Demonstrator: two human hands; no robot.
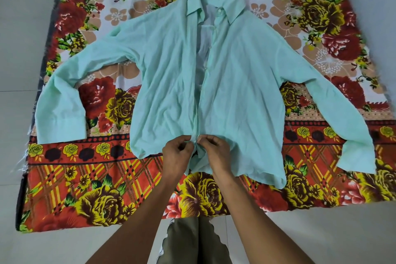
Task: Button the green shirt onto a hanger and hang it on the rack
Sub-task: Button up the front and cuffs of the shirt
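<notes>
pinching lower front edges of green shirt [235, 83]: left hand [176, 153], right hand [214, 150], both hands together; floral sheet [107, 188] beneath.

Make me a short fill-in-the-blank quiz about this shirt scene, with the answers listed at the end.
1. The green shirt lies spread on a cloth printed with ____.
2. The left hand and right hand both pinch the shirt's front edges near its ____ hem.
3. Up at the collar, the shirt's front hangs ____.

Missing words: flowers; bottom; open
</notes>
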